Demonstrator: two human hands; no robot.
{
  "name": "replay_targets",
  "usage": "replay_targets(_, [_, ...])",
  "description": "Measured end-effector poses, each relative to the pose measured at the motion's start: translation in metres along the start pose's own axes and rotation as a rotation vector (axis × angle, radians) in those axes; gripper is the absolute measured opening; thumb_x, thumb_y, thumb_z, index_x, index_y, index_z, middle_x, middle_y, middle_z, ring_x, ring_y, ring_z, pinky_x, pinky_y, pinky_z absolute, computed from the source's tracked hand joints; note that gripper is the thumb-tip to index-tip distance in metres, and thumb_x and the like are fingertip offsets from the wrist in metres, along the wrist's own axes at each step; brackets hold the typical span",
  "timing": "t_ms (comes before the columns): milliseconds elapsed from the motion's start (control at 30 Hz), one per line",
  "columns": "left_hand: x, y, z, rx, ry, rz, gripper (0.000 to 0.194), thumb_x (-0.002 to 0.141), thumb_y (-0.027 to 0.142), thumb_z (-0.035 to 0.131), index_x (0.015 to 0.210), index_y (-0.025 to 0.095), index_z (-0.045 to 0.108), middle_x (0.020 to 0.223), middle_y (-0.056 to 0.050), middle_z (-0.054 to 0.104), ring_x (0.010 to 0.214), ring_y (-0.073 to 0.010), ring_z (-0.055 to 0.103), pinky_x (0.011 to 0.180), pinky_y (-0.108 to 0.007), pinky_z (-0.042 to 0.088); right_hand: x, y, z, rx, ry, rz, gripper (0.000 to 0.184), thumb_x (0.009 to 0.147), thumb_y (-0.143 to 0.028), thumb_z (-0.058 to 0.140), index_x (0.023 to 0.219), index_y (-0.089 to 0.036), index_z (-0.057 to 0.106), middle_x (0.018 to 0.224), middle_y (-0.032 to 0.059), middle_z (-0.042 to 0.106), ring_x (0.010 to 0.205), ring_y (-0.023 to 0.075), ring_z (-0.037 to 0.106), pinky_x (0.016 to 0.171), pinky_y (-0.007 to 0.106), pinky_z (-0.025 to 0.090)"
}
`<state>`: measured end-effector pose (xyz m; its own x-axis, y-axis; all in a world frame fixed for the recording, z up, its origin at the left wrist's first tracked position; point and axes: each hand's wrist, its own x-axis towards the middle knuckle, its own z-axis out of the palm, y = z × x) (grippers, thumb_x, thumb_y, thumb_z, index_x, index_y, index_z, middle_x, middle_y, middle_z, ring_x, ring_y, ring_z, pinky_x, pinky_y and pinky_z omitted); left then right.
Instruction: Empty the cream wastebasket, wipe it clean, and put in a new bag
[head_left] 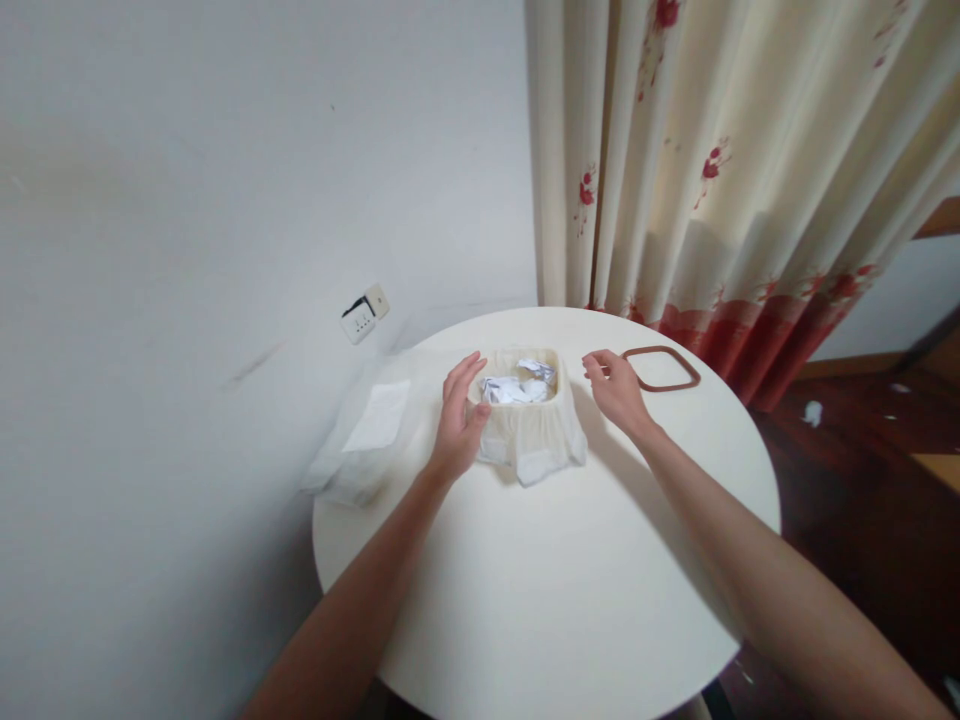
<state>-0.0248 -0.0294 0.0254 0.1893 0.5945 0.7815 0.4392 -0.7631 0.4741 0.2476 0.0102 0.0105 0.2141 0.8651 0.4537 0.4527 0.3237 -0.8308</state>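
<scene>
A small cream-coloured waste bin (501,406) stands on the round table, lined with a thin whitish plastic bag (538,452) folded down over its rim. Crumpled white paper (517,390) fills its mouth. My left hand (459,420) is at the bin's left side, fingers stretched upward and thumb at the near rim. It is open; whether it touches the bag I cannot tell. Apart from the bin, on its right, is my right hand (616,388), fingers loosely bent and slightly apart, with nothing visible in them. Behind its wrist lies a brown rounded-square ring (697,380).
The white round table (570,590) stands against a wall. On its left lies clear plastic packaging (352,478) with a white sheet (379,415). Wall sockets (358,322) are above. A flowered curtain (720,200) hangs behind, and paper scraps (812,413) lie on the dark floor.
</scene>
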Motion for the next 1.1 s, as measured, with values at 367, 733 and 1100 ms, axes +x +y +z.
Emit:
replay_targets(367, [0.006,-0.018,-0.014,-0.055,0.048,-0.114,0.064,0.104,0.063,0.025,0.14,0.023,0.059,0.147,-0.014,0.057,0.138,-0.0259,0.052,0.116,-0.049,0.043,-0.001,0.007,0.004,0.001,-0.155,0.118,0.029,0.097,-0.041,0.047,0.096,-0.018,0.065,0.094,0.0088,0.074,0.071,0.0188,0.07,0.068,0.032,0.052])
replay_targets(733, [0.011,-0.029,-0.028,0.109,0.019,-0.519,0.044,0.1,0.053,0.044,0.115,0.019,0.066,0.109,-0.01,0.074,0.101,-0.022,0.068,0.09,-0.034,0.051,-0.005,0.002,0.004,0.032,-0.257,0.272,0.023,0.1,-0.036,0.052,0.095,-0.019,0.065,0.074,0.0071,0.073,0.065,0.0192,0.07,0.064,0.029,0.05])
replay_targets(1100, [0.004,-0.032,-0.027,-0.189,-0.171,-1.024,0.051,0.093,0.066,0.05,0.103,0.019,0.068,0.076,-0.004,0.069,0.066,-0.0166,0.063,0.063,-0.028,0.049,-0.007,-0.022,-0.002,0.428,-0.254,0.519,0.014,0.09,-0.029,0.063,0.096,-0.02,0.072,0.074,0.0038,0.07,0.068,0.0166,0.065,0.066,0.029,0.051])
